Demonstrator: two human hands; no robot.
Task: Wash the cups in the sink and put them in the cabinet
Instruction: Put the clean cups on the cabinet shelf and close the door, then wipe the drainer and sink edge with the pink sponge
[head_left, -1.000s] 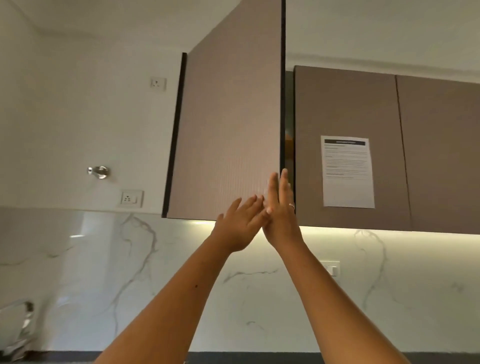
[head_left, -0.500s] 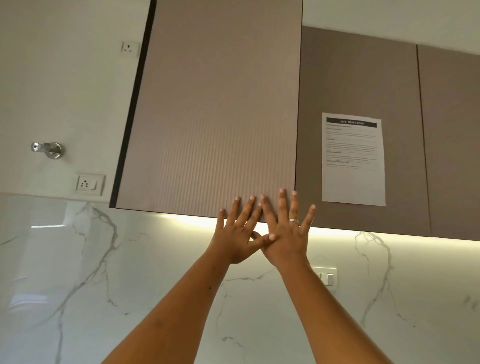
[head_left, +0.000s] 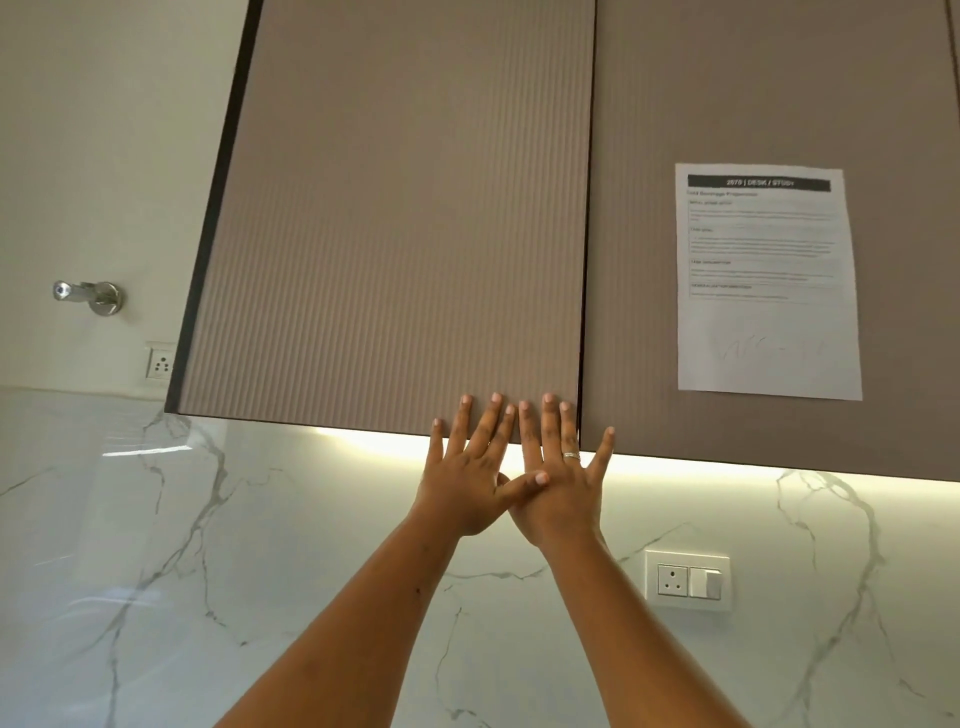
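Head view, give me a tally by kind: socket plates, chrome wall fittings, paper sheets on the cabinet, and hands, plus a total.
Socket plates: 2
Chrome wall fitting: 1
Paper sheet: 1
Hands: 2, left hand, right hand
Total: 6

Left hand (head_left: 465, 486), right hand (head_left: 563, 491) raised side by side, fingers straight, spread; left thumb overlapping right.

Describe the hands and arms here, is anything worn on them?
The left arm and right arm are bare as far as the view shows: no sleeves, watch or bracelet. The left hand wears nothing. The right hand has a thin silver ring on its ring finger. No gloves; the nails are short and look unpainted.
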